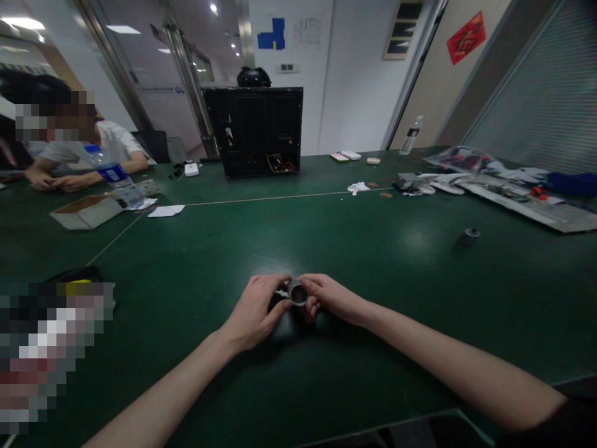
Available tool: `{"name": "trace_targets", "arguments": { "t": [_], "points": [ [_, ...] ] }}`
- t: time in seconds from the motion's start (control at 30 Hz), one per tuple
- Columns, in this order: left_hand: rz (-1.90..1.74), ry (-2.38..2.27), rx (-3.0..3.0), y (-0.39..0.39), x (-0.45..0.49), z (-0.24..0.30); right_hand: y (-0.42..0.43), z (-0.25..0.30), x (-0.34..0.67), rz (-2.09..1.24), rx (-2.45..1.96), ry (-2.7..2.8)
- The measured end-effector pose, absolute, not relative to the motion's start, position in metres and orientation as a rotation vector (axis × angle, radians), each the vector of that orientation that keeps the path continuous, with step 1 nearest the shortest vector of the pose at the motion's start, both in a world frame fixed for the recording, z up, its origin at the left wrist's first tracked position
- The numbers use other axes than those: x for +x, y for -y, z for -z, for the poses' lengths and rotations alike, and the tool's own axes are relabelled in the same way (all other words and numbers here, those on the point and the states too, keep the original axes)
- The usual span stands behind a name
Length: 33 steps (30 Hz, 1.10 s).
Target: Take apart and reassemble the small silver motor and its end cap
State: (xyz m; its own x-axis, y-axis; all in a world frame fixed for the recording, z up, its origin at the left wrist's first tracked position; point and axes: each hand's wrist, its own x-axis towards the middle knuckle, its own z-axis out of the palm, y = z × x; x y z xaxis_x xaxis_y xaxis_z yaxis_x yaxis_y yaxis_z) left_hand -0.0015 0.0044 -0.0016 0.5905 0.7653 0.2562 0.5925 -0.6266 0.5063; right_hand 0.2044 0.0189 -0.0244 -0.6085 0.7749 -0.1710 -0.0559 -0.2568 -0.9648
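Between my two hands, just above the green table (219, 249), is a small grey metal cylinder (297, 294) with a round opening facing me. My left hand (258, 311) grips its left side with thumb and fingers. From the right, my right hand (326, 297) pinches it with the thumb on top and the other fingers curled below. The inside of the cylinder is dark and its far side is hidden. A similar small grey metal cylinder (471, 236) stands alone on the table to the right.
A black case (261, 134) stands at the table's far side. Left are an open box (86, 213), a water bottle (112, 174) and a seated person (112, 146). Right lie a cluttered white board (550, 208), a plastic bag (457, 160) and another bottle (411, 137).
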Motion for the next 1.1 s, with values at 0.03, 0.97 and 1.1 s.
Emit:
{"name": "trace_targets", "arguments": {
  "t": [0.03,0.97,1.1],
  "points": [
    [-0.647,-1.089,2.46,-0.0045,-0.0014,0.001,-0.0185,0.0239,0.2039,-1.918,-0.895,1.44],
    [-0.689,-1.039,2.442,-0.0059,-0.0052,0.0004,-0.0167,0.0255,0.2015,-1.79,-0.821,1.431],
    [-0.701,-1.095,2.418,-0.005,-0.0024,-0.0023,-0.0131,0.0246,0.2007,-1.647,-0.859,1.526]
  ]
}}
